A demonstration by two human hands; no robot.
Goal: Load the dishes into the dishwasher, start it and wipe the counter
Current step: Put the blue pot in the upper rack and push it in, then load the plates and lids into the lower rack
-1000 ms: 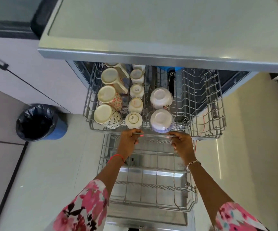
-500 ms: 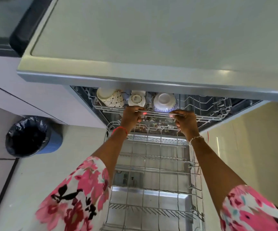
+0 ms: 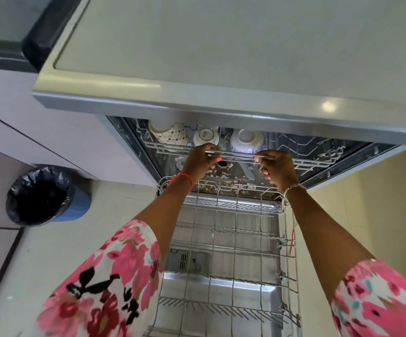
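Wire upper rack [image 3: 236, 156], rail lying 9-to-3 o'clock, gripped by curled left hand [image 3: 197, 161] and right hand [image 3: 277, 166]; dishwasher [image 3: 130, 139] cavity at 12.

The single view comes from a wide-angle camera worn on the person's head, facing forward and steeply down. It sits close over the desk [image 3: 221, 49], which fills the frame from 10 to 2 o'clock, its front edge sloping down toward 3 o'clock. Below that edge the camera looks into the upper rack [image 3: 314, 161] near centre and down on the lower rack [image 3: 233, 229] toward 6 o'clock. The left sleeve [image 3: 104, 283] at 7 o'clock and the right sleeve [image 3: 379, 302] at 5 o'clock loom large. A bin [image 3: 44, 195] stands at 9 o'clock.
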